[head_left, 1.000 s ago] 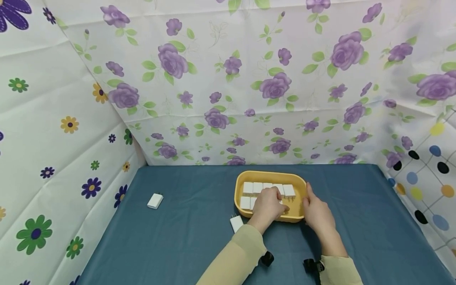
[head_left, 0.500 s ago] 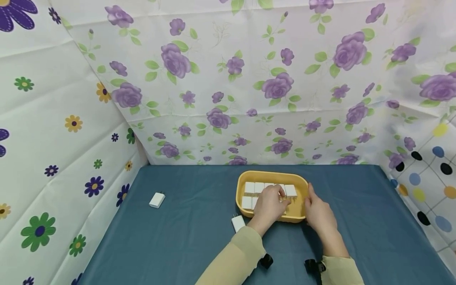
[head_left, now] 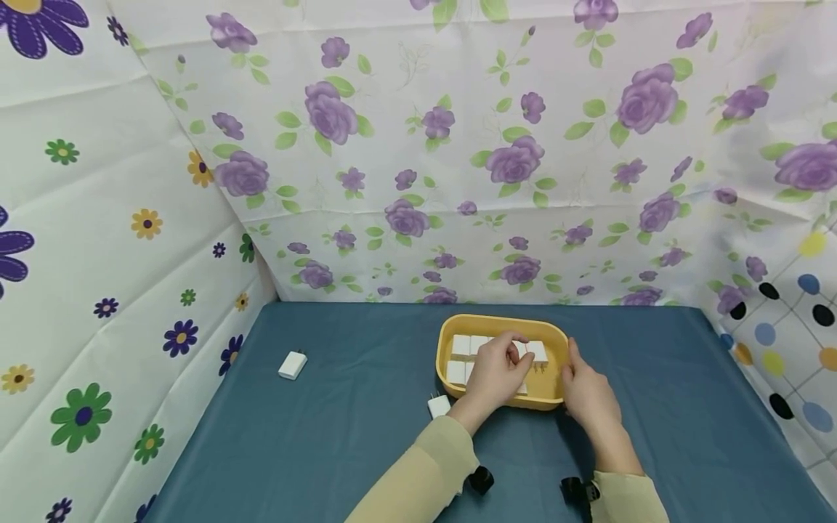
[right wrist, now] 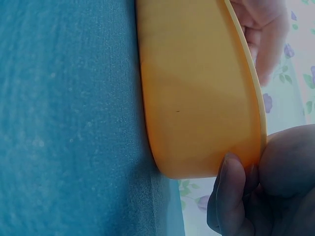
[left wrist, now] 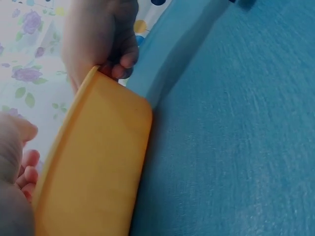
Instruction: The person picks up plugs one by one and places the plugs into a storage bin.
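A yellow tray [head_left: 556, 374] holds several white plug chargers [head_left: 461, 346] in two rows, prongs showing on the one at the right end of the back row. Over the tray is my left hand [head_left: 495, 372], fingers loosely bent and thumb apart from them; nothing shows between them. It hides part of both rows. My right hand [head_left: 591, 392] grips the tray's right end, thumb and fingers on either side of the wall, as the right wrist view shows at the tray's corner [right wrist: 206, 123]. One loose charger [head_left: 439, 407] lies beside my left wrist.
Another white charger [head_left: 293, 365] lies alone toward the left of the blue tablecloth [head_left: 353, 414]. Flower-printed sheets [head_left: 405, 145] stand behind and at the left; a dotted sheet [head_left: 785, 349] hangs at the right.
My left hand has lifted slightly, its thumb rising from the tray's front row, where a white charger edge now shows below it. My right hand keeps its grip. The head view has shifted slightly.
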`<control>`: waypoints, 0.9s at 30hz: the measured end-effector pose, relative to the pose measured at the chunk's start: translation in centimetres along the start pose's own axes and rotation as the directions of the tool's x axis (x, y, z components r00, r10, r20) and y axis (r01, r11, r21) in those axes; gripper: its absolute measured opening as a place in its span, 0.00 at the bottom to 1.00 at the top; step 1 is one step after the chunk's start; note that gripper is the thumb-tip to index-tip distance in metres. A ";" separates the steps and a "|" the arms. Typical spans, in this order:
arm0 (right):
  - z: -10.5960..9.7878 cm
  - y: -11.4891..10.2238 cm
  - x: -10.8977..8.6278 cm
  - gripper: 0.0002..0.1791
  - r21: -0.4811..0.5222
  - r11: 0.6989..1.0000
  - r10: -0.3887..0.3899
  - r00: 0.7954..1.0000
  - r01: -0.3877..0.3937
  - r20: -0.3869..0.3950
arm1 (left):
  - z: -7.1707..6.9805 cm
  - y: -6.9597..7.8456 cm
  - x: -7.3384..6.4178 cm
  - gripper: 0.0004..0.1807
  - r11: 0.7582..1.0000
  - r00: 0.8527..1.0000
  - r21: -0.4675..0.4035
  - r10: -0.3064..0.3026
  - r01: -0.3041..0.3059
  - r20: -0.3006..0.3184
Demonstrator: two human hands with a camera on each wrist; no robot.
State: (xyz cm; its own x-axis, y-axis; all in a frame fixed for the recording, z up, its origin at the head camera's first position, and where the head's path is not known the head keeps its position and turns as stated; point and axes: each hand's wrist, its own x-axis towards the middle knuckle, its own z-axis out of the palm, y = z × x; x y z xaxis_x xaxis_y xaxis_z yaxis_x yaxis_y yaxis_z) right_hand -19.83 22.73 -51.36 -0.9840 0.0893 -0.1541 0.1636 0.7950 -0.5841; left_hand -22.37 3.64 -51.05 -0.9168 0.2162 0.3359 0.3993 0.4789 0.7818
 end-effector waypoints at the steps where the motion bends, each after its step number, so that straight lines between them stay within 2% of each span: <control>1: 0.0 0.1 0.0 0.36 0.000 1.000 0.000 1.000 0.000 -0.001 | -0.2 0.0 0.0 0.11 1.000 1.000 -0.024 0.016 -0.016 0.000; 5: 0.1 0.4 -0.1 0.36 0.001 1.000 0.010 1.000 -0.010 0.008 | -1.5 0.1 -0.6 0.15 0.995 0.997 -0.071 0.066 -0.064 0.030; 9: 0.1 0.4 -0.2 0.36 0.008 1.000 0.017 1.000 -0.017 0.022 | -3.9 -0.1 -1.3 0.16 0.990 0.989 -0.053 0.133 -0.130 0.059; 15: 0.0 0.3 0.0 0.36 0.012 1.000 0.016 1.000 -0.016 0.015 | -8.0 -1.5 -3.2 0.12 0.983 0.978 0.003 0.182 -0.183 0.102; 19: -0.1 0.3 0.1 0.36 0.006 1.000 0.015 1.000 -0.015 0.014 | -10.1 -2.4 -4.7 0.07 0.975 0.966 0.035 0.211 -0.218 0.147; 21: -0.1 0.3 0.1 0.36 0.003 1.000 0.014 1.000 -0.014 0.010 | -10.7 -2.7 -5.4 0.04 0.967 0.953 0.039 0.241 -0.252 0.181; 23: -0.1 0.2 0.1 0.36 0.000 1.000 0.013 1.000 -0.013 0.004 | -11.2 -2.9 -6.0 0.03 0.955 0.934 0.039 0.279 -0.294 0.222; 27: 0.0 0.1 0.2 0.36 0.004 1.000 0.014 1.000 -0.014 0.009 | -11.7 -3.2 -7.3 0.05 0.921 0.876 0.055 0.346 -0.385 0.335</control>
State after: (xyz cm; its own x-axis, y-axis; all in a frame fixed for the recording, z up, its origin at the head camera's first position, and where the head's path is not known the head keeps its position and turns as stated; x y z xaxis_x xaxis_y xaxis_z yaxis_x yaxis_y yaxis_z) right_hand -19.97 22.81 -51.49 -0.9809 0.0953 -0.1697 0.1780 0.7912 -0.5851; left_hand -17.05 -9.44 -49.84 -0.6623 0.6404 0.3890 0.7215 0.4050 0.5617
